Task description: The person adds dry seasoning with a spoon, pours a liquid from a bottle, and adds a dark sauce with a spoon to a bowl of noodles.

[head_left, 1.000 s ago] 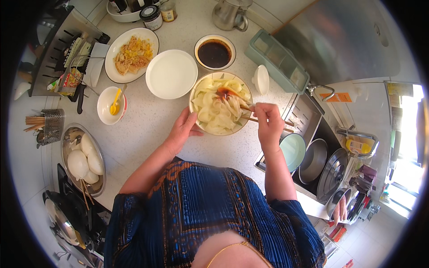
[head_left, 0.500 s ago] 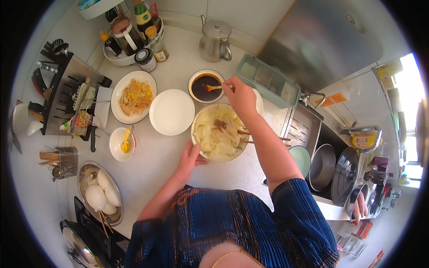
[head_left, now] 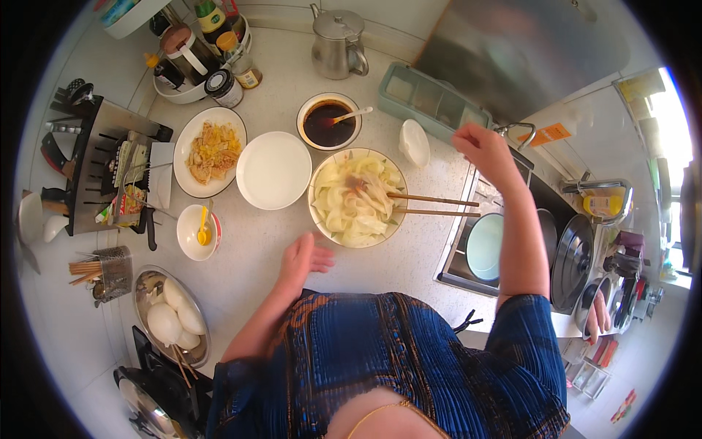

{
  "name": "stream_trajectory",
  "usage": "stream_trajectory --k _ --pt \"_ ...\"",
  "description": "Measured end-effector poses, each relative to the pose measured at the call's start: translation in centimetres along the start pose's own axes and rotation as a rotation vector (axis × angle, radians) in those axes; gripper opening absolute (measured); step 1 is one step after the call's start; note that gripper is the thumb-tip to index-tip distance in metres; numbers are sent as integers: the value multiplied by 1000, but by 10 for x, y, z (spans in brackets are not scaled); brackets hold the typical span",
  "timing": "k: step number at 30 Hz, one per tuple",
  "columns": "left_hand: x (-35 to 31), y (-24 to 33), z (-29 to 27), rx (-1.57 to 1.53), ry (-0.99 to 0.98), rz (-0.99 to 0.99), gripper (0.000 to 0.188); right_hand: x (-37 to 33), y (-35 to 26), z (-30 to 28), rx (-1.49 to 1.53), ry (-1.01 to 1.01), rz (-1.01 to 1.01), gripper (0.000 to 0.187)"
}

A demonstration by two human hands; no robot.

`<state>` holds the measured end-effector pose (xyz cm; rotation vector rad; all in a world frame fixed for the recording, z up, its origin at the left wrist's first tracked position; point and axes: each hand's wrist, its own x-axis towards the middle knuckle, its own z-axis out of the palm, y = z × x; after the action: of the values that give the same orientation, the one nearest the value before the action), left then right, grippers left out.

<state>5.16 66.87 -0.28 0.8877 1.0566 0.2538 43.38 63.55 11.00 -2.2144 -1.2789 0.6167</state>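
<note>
A patterned-rim bowl (head_left: 356,233) full of pale sliced vegetable, dark sauce on top, stands on the counter. Two chopsticks (head_left: 442,206) stick out of it to the right. My left hand (head_left: 303,260) is open below left of this bowl, fingers stretched, apart from it. Over the sink's far edge, my right hand (head_left: 486,155) is up with curled fingers; whether anything is in them is hidden. A bowl of dark sauce (head_left: 327,126) sits behind, with a spoon (head_left: 355,115) leaning in it. A small white dish (head_left: 414,143) stands between that bowl and my right hand.
To the left are a white plate (head_left: 273,170), a plate of cooked egg (head_left: 213,152), a small bowl (head_left: 191,245) with a yellow spoon and a metal basin (head_left: 206,333). A metal pot (head_left: 338,45) and divided green box (head_left: 431,99) stand behind. Sink (head_left: 457,263) at right.
My right hand has let go of the spoon, which rests in the sauce bowl, and moved right. My left hand has come off the vegetable bowl. The view has shifted slightly.
</note>
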Motion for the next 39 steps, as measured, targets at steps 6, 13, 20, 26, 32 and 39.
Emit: stream_trajectory --k 6,13,20,26,32,39 --pt "-22 30 -5 190 -27 77 42 -7 88 13 338 -317 300 24" --pt "-29 53 12 169 -39 245 38 2 92 75 724 -192 489 34" --pt "-33 55 18 168 -51 206 36 12 80 103 913 -67 530 38" --pt "-35 62 20 164 -60 228 36 13 85 102 947 -113 513 38" --pt "-34 60 14 159 -37 266 37 -10 91 71 858 -130 570 39" --pt "-33 79 12 78 -17 350 34 -49 95 2 783 -65 545 39"
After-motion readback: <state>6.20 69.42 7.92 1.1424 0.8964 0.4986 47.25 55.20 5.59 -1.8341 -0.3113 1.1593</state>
